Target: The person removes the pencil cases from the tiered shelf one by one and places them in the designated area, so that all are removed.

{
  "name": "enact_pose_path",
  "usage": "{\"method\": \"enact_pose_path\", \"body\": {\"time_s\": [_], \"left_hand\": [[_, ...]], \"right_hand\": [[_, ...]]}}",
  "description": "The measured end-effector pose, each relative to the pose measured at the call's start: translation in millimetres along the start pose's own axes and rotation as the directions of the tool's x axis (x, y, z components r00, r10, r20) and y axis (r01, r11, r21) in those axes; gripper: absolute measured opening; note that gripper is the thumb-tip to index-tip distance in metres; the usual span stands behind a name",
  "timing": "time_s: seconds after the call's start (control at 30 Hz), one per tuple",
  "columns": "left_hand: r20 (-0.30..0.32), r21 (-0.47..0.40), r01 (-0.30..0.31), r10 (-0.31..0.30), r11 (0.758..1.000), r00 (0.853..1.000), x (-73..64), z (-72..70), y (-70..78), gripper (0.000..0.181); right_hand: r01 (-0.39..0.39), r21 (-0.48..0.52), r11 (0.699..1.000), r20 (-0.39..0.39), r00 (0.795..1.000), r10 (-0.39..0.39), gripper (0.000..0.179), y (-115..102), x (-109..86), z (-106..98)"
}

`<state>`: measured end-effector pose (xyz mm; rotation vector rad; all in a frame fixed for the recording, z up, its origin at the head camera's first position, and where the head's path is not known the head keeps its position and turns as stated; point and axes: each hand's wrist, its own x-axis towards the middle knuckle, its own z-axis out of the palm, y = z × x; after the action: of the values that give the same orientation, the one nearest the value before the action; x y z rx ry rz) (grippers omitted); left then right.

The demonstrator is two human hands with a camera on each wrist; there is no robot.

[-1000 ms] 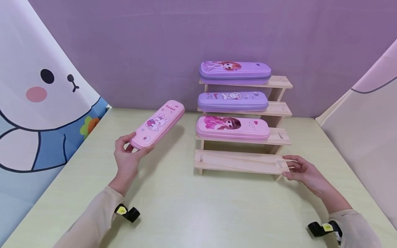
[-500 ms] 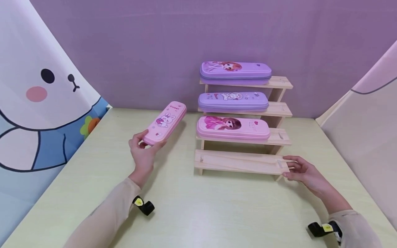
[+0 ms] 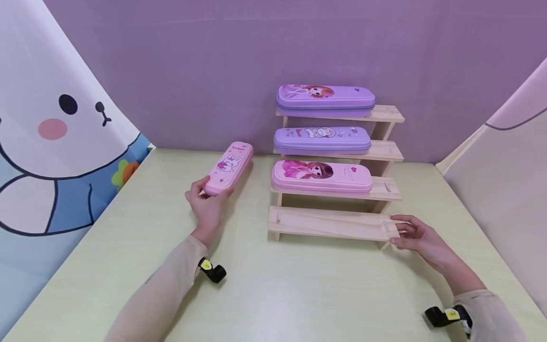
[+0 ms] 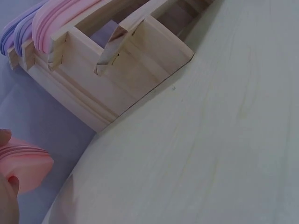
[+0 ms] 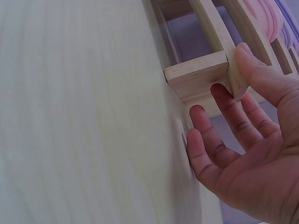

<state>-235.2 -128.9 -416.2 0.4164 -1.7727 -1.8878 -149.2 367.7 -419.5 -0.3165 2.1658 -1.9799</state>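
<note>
My left hand [image 3: 207, 209] grips the near end of a pink pencil case [image 3: 228, 168] with a bunny and "Sweet" on its lid. The case slants away from me, close over the table left of the stand. Its end [image 4: 30, 168] and my fingers show at the left edge of the left wrist view. A four-step wooden display stand [image 3: 329, 223] has its lowest board bare. At that board's right end, my right hand [image 3: 423, 240] holds the corner. In the right wrist view, the thumb [image 5: 252, 65] lies against the board, with the other fingers bent below it.
On the stand's upper steps lie a purple pencil case [image 3: 325, 99] at the top, a lilac one [image 3: 322, 139] below it and a pink one with a doll [image 3: 322, 175]. A purple backdrop [image 3: 192, 71] closes off the pale wooden table [image 3: 273, 289].
My left hand has carried the pink pencil case to the right and farther back, lowering it and turning it more lengthwise away from me. The right hand stays at the stand's corner.
</note>
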Motion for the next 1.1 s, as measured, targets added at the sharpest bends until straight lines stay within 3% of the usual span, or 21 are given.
{"method": "enact_pose_path", "body": {"time_s": [0.3,0.77,0.93,1.1], "left_hand": [[-0.005,-0.006,0.080,-0.080,0.997,0.997,2.4,10.5,-10.7,0.067],[-0.009,-0.061,0.052,-0.053,0.997,0.999,0.3,17.1,-21.1,0.065],[0.003,-0.018,0.043,-0.043,0.999,0.999,-0.1,15.9,-21.5,0.065],[0.039,0.010,0.072,-0.072,0.997,0.997,3.3,13.0,-23.8,0.066]], "right_hand": [[-0.011,-0.010,1.000,-0.004,1.000,0.011,0.049,-0.1,0.6,-0.3],[0.011,0.018,1.000,0.016,1.000,-0.011,0.049,0.8,0.8,-0.8],[0.002,-0.002,1.000,0.009,1.000,-0.002,0.049,2.0,0.9,-0.6],[-0.001,-0.009,1.000,0.011,1.000,0.001,0.048,2.4,0.7,-1.2]]}}
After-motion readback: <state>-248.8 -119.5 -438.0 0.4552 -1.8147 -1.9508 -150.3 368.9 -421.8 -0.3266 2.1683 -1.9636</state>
